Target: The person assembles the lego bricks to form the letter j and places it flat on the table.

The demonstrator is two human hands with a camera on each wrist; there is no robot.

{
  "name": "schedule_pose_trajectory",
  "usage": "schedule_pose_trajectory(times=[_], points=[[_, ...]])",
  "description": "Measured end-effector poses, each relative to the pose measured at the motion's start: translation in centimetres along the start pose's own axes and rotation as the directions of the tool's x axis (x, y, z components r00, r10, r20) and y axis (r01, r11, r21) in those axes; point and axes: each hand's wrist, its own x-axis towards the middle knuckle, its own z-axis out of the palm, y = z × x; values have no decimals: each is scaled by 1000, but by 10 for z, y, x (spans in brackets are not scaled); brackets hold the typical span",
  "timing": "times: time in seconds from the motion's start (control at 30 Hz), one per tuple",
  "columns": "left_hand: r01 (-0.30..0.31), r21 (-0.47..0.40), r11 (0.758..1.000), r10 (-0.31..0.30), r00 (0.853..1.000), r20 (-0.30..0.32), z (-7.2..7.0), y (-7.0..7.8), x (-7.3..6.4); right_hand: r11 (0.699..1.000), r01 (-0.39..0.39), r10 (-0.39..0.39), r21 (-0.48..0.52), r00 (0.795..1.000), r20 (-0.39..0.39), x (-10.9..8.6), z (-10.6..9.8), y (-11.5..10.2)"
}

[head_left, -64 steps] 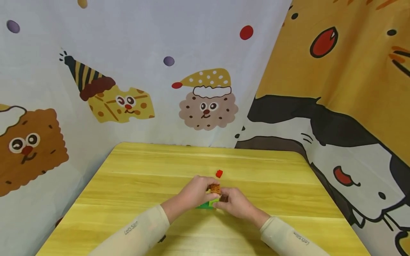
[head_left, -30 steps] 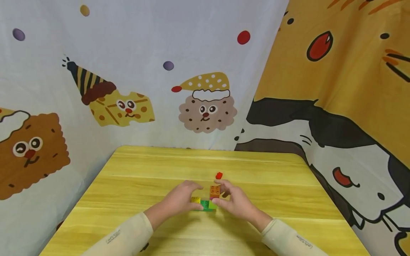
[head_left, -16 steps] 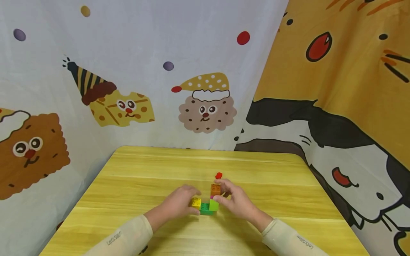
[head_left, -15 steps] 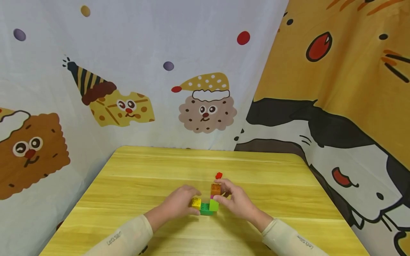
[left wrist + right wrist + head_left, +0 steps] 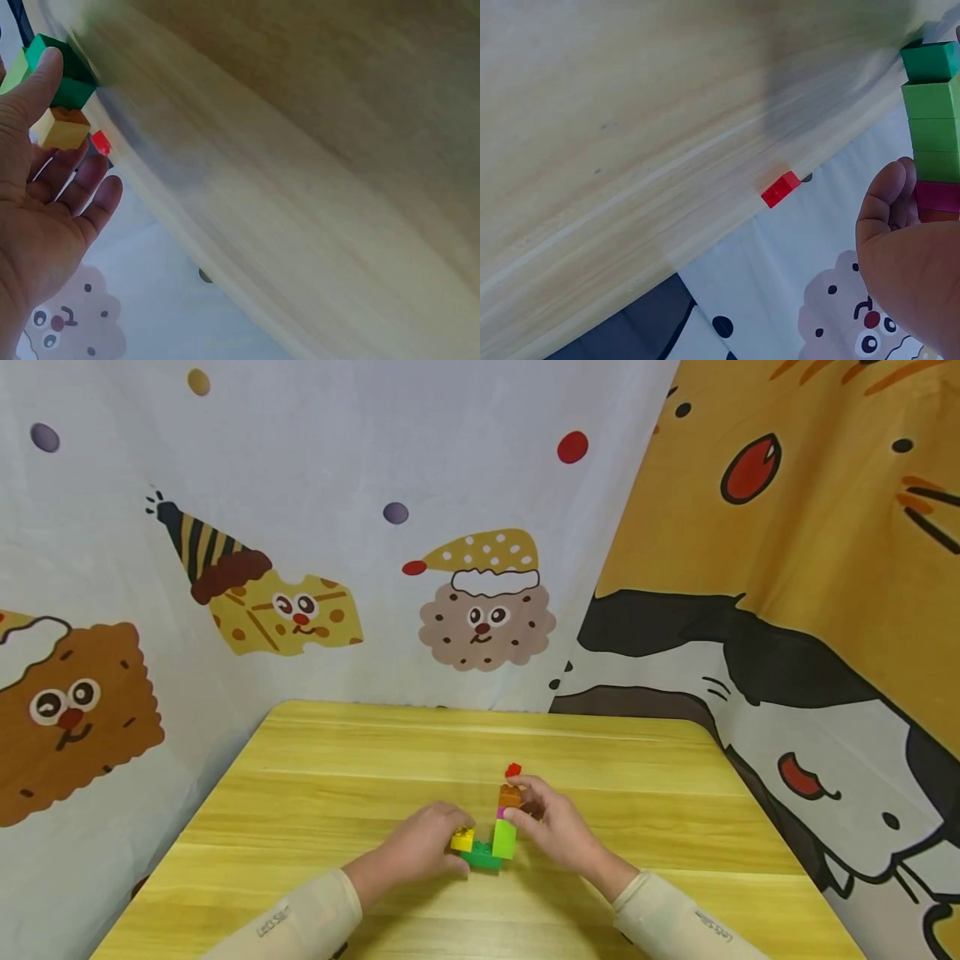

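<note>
A toy brick build stands between both hands in the head view. It has a green base brick (image 5: 482,858), a yellow brick (image 5: 462,839) at its left end and a tower of light green bricks (image 5: 504,840) at its right. The tower continues with a magenta brick (image 5: 937,196) and an orange brick (image 5: 510,796) on top. My right hand (image 5: 557,827) grips the tower near its top, thumb at the magenta brick. Around the yellow end lies my left hand (image 5: 416,845); its thumb crosses the green base brick (image 5: 71,90) in the left wrist view, and its index fingertip is hidden there.
A loose red brick (image 5: 513,770) lies on the wooden table (image 5: 337,777) just beyond the right hand's fingers. Behind the table's far edge hangs a printed curtain (image 5: 322,485) with cartoon figures. More curtain hangs at the right.
My left hand has left the orange brick at the tower's top and moved left to the yellow end. The build has tilted, showing more of the tower's front. The right hand stays at the tower.
</note>
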Motion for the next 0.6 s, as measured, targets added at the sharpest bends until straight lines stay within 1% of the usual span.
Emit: schedule_pose_trajectory(times=[0.1,0.23,0.43,0.6], points=[[-17,12,1000,17,1000,-3,0,2,0,999,-35,35,18,999,1,0,1,1],[-24,38,999,24,1000,4,1,3,-1,995,-90,90,41,996,3,1,2,2],[-23,60,998,21,1000,21,2,4,-2,981,-185,186,52,983,-7,4,5,5],[-23,43,999,22,999,32,2,5,-1,977,-207,207,57,978,-6,8,9,7]])
